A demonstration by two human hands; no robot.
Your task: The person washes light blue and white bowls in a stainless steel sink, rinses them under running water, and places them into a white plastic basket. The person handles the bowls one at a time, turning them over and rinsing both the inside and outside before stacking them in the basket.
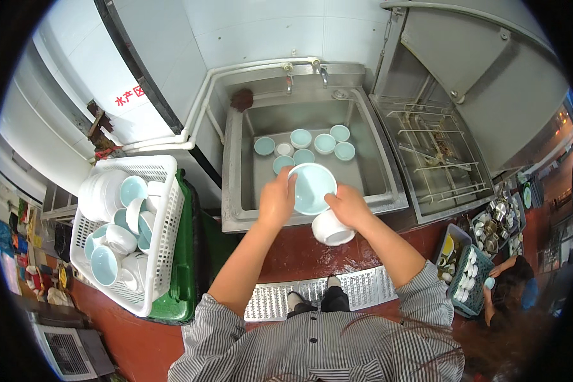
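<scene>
Both my hands are over the front edge of a stainless steel sink (248, 217). My left hand (277, 198) grips the left rim of a bowl (313, 188) with a pale blue inside. My right hand (348, 205) has its thumb on the right side of that bowl and also holds a white bowl (333, 229), tilted, just below it. In the basin beyond my hands stand several small pale blue bowls (301, 138), most with the inside facing up. One small white piece (284, 150) among them seems to be upside down.
At left, a white plastic basket (160, 238) of bowls and plates stands on a green bin (179, 296). Two taps (289, 79) are on the sink's back. A steel unit with a wire rack (439, 157) adjoins at right. Farther right, a person (511, 286) handles a bowl beside crates (472, 281) of dishes.
</scene>
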